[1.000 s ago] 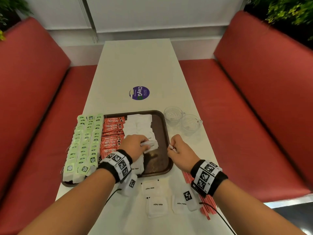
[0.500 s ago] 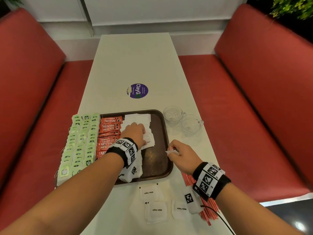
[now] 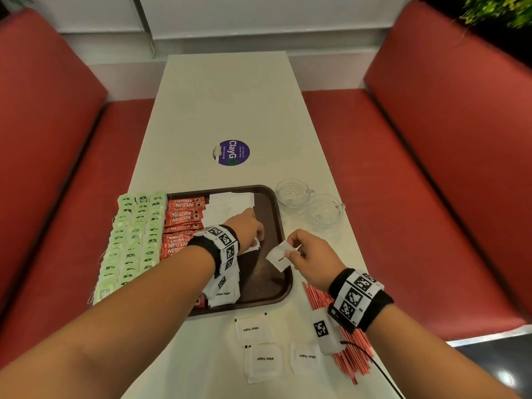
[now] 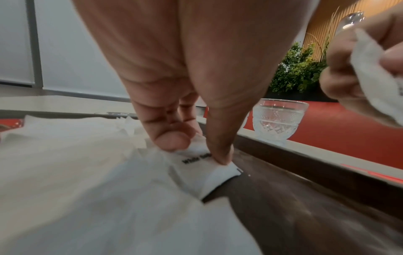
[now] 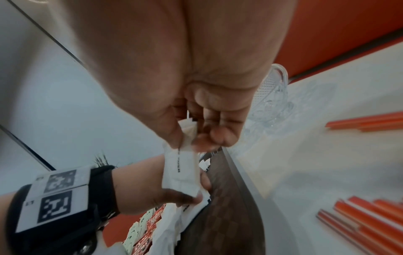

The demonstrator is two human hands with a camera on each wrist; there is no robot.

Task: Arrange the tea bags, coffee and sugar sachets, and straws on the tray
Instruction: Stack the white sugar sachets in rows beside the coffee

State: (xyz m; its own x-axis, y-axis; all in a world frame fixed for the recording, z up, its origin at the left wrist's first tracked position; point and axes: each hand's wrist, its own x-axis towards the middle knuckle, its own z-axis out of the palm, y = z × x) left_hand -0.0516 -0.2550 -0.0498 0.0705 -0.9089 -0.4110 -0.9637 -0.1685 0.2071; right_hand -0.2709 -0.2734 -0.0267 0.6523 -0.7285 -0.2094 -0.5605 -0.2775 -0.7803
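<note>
A brown tray point(image 3: 283, 286) holds rows of green tea bags point(image 3: 131, 240), red coffee sachets point(image 3: 184, 217) and a column of white sugar sachets point(image 3: 230, 205). My left hand point(image 3: 253, 228) is low over that column, thumb and fingers pinching one sugar sachet point(image 4: 209, 165) against the pile. My right hand point(image 3: 308, 254) hovers over the tray's right edge and pinches another white sugar sachet point(image 3: 279, 256) point(image 5: 181, 172). Three loose sugar sachets point(image 3: 253, 329) lie on the table in front of the tray. Red straws point(image 3: 345, 341) lie under my right wrist.
Two empty cut-glass cups point(image 3: 292, 194) point(image 3: 324, 211) stand just right of the tray. A round purple sticker point(image 3: 231, 152) marks the white table point(image 3: 230, 96) beyond. Red bench seats point(image 3: 403, 197) flank both sides.
My right hand has lifted from the table edge and now holds a sugar sachet over the tray's right side. My left hand stays on the sugar column, slightly farther back.
</note>
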